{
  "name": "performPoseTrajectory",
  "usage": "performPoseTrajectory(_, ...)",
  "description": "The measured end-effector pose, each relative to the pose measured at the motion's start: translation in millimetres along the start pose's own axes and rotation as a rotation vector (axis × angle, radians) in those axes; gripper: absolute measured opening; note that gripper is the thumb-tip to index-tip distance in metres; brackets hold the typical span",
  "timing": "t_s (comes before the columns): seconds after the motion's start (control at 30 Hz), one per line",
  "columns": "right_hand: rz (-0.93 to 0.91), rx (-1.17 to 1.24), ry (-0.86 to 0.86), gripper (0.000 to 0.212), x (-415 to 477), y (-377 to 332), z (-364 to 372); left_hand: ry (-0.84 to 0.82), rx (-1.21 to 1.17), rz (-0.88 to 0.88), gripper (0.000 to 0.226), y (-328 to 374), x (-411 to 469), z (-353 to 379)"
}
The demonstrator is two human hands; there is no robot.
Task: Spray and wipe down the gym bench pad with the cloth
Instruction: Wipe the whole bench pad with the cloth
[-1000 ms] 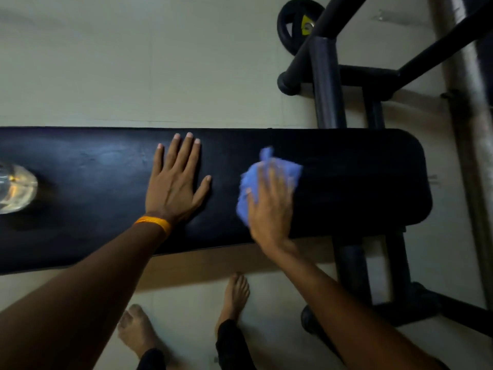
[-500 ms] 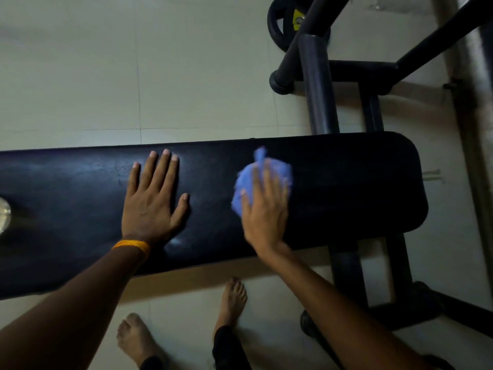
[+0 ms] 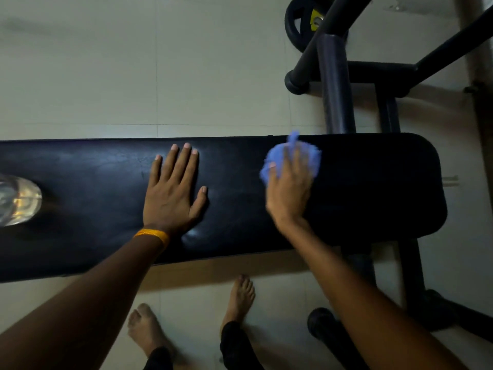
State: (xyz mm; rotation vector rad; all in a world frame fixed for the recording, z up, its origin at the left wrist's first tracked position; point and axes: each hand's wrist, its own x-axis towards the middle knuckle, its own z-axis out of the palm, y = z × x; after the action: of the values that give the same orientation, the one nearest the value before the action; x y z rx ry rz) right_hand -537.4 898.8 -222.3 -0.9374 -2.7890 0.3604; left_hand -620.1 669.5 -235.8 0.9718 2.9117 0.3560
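Note:
The black gym bench pad (image 3: 373, 188) runs across the view from the left edge to the right. My right hand (image 3: 289, 193) presses a crumpled blue cloth (image 3: 309, 156) onto the pad near its far edge; the cloth shows past my fingertips. My left hand (image 3: 172, 193) lies flat on the pad's middle with its fingers spread, holding nothing, an orange band on its wrist. A clear bottle (image 3: 16, 200) stands on the pad at the left edge, seen from above and cut off by the frame.
The dark metal bench frame (image 3: 336, 84) stands beyond the pad at the right, with a black weight plate (image 3: 301, 22) behind it. More frame legs (image 3: 410, 276) reach the tiled floor at the lower right. My bare feet (image 3: 240, 297) stand in front of the bench.
My right hand has slid the cloth from the pad's middle towards its far edge. My left hand stays flat on the pad. The view has shifted, bringing the bottle back in.

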Motion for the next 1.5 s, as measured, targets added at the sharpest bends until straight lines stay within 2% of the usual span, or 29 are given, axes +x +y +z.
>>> performPoseTrajectory(0.07, -0.321, 0.001, -0.19, 0.059, -40, -24, 2, -0.006, -0.035, 0.007, 0.074, 0, 0, -3)
performPoseTrajectory(0.13, -0.498, 0.0, -0.255, 0.06, -43, -14, 0, -0.005, -0.081, 0.001, 0.072, -6, -5, -7)
performPoseTrajectory(0.17, -0.47, -0.022, -0.228, 0.059, -36, -7, 0, 0.004, -0.091, -0.025, 0.071, -12, -13, -10)
performPoseTrajectory(0.23, -0.204, -0.009, -0.125, 0.057, -20, -8, 1, 0.037, -0.085, -0.109, 0.071, -28, -35, -17)
performPoseTrajectory(0.3, 0.07, 0.067, -0.008, 0.056, -28, -47, 11, 0.068, -0.073, -0.181, 0.07, -46, -58, -22)
performPoseTrajectory(0.33, 0.091, 0.094, 0.01, 0.056, -45, -75, 16, 0.069, -0.061, -0.2, 0.07, -53, -70, -24)
performPoseTrajectory(0.37, 0.003, 0.112, -0.025, 0.056, -67, -99, 21, 0.066, -0.046, -0.211, 0.07, -59, -80, -25)
performPoseTrajectory(0.43, -0.37, 0.111, -0.193, 0.058, -105, -122, 24, 0.071, -0.032, -0.235, 0.069, -70, -95, -26)
performPoseTrajectory(0.5, -0.763, 0.086, -0.278, 0.058, -96, -108, 23, 0.072, -0.031, -0.251, 0.069, -79, -106, -26)
performPoseTrajectory(0.53, -0.878, 0.063, -0.266, 0.056, -77, -98, 25, 0.066, -0.028, -0.242, 0.069, -82, -110, -25)
performPoseTrajectory(0.57, -0.879, 0.031, -0.248, 0.056, -55, -91, 28, 0.062, -0.023, -0.225, 0.07, -85, -112, -24)
performPoseTrajectory(0.6, -0.759, 0.023, -0.229, 0.056, -34, -88, 30, 0.06, -0.02, -0.21, 0.07, -88, -113, -24)
performPoseTrajectory(0.67, -0.32, 0.039, -0.142, 0.056, -11, -103, 34, 0.061, -0.02, -0.202, 0.071, -93, -115, -23)
performPoseTrajectory(0.7, -0.174, 0.056, -0.078, 0.055, -16, -121, 39, 0.063, -0.02, -0.214, 0.071, -96, -118, -23)
performPoseTrajectory(0.73, -0.154, 0.067, -0.033, 0.054, -31, -140, 43, 0.066, -0.019, -0.232, 0.071, -100, -121, -24)
performPoseTrajectory(0.77, -0.249, 0.087, -0.051, 0.055, -53, -155, 46, 0.072, -0.016, -0.248, 0.071, -104, -124, -25)
performPoseTrajectory(0.87, -0.896, 0.091, -0.281, 0.061, -114, -161, 45, 0.091, -0.01, -0.253, 0.069, -115, -135, -27)
performPoseTrajectory(0.93, -1.139, 0.017, -0.35, 0.059, -106, -143, 42, 0.084, -0.003, -0.248, 0.069, -120, -141, -28)
performPoseTrajectory(0.97, -1.135, -0.004, -0.321, 0.056, -90, -140, 46, 0.077, -0.002, -0.253, 0.07, -123, -144, -30)
performPoseTrajectory(1.0, -1.036, 0.004, -0.27, 0.054, -74, -141, 49, 0.069, 0.0, -0.255, 0.07, -127, -148, -31)
performPoseTrajectory(1.1, -0.424, 0.085, -0.076, 0.052, -40, -174, 53, 0.055, -0.009, -0.226, 0.07, -140, -160, -34)
performPoseTrajectory(1.13, -0.284, 0.085, -0.029, 0.051, -44, -193, 57, 0.059, -0.019, -0.225, 0.07, -143, -164, -35)
performPoseTrajectory(1.17, -0.238, 0.085, -0.004, 0.052, -54, -211, 62, 0.07, -0.032, -0.232, 0.069, -145, -168, -37)
performPoseTrajectory(1.23, -0.434, 0.087, -0.095, 0.055, -82, -234, 66, 0.101, -0.047, -0.247, 0.066, -148, -177, -40)
performPoseTrajectory(1.3, -0.833, 0.052, -0.281, 0.058, -100, -230, 63, 0.11, -0.043, -0.249, 0.064, -154, -190, -43)
performPoseTrajectory(1.33, -0.991, 0.032, -0.316, 0.058, -92, -222, 62, 0.107, -0.036, -0.248, 0.062, -157, -195, -45)
performPoseTrajectory(1.37, -1.054, 0.021, -0.301, 0.058, -77, -216, 64, 0.103, -0.026, -0.249, 0.061, -161, -201, -47)
performPoseTrajectory(1.4, -0.992, 0.016, -0.287, 0.057, -63, -213, 64, 0.101, -0.016, -0.253, 0.06, -166, -205, -49)
performPoseTrajectory(1.5, -0.382, 0.066, -0.173, 0.055, -46, -232, 66, 0.137, -0.016, -0.32, 0.056, -182, -215, -52)
